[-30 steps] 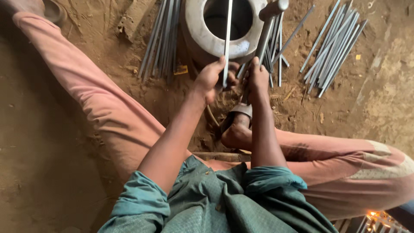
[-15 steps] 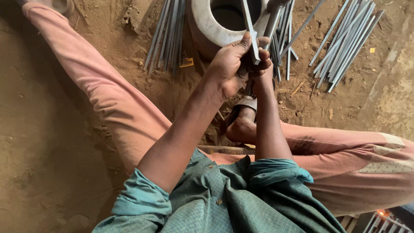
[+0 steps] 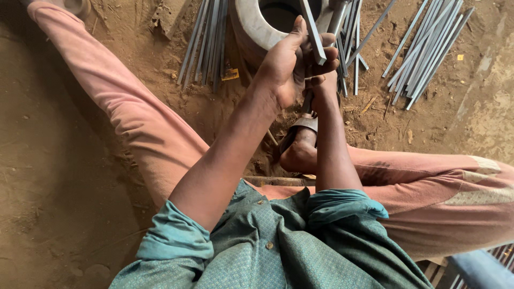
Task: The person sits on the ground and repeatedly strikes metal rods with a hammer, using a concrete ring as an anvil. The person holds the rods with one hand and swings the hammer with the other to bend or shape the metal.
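Two hands worked close together over the grey ring-shaped block point(image 3: 251, 27). Our left hand point(image 3: 286, 67) was curled, pinching a flat metal strip point(image 3: 312, 29) upright. Our right hand point(image 3: 321, 85) sat mostly hidden behind it; grip unclear. Many strips point(image 3: 428, 48) lay waiting in bundles on the dirt floor point(image 3: 64, 176).

Workshop floor clutter around a seated worker

A heavy grey metal ring point(image 3: 247, 27) sits at the top centre on brown dirt floor point(image 3: 64, 176). Bundles of thin grey metal rods lie upper left point(image 3: 206, 40) and upper right point(image 3: 428, 48); a small yellow scrap point(image 3: 231, 74) rests beside the left bundle.
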